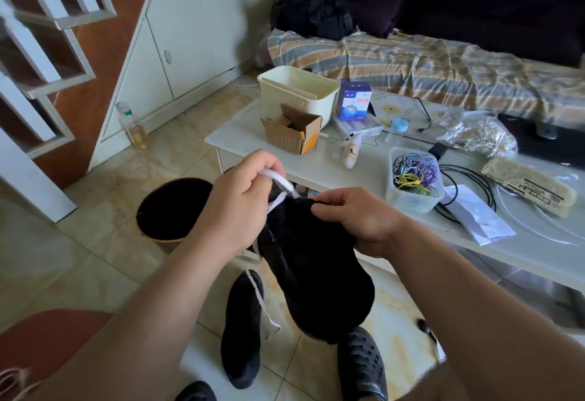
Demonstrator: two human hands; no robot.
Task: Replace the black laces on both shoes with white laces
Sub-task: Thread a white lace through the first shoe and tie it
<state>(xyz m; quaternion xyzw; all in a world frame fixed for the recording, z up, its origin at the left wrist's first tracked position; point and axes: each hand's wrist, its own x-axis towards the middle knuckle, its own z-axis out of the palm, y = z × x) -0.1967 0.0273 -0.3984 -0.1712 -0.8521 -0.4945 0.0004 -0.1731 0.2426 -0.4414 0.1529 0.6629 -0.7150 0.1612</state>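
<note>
I hold a black shoe (316,261) in the air in front of me, toe pointing away. My right hand (357,223) grips its upper edge near the eyelets. My left hand (240,201) pinches a white lace (283,183) that runs into the front of the shoe; the lace's loose end (262,305) hangs down. On the floor tiles below lies the second black shoe (242,331). No black lace is visible.
A white low table (348,166) stands just beyond, carrying a cream tub (297,90), a cardboard box (292,130), a clear tub of rubber bands (413,179) and cables. A dark bucket (172,207) stands on the floor left. Slippered feet (364,369) are below.
</note>
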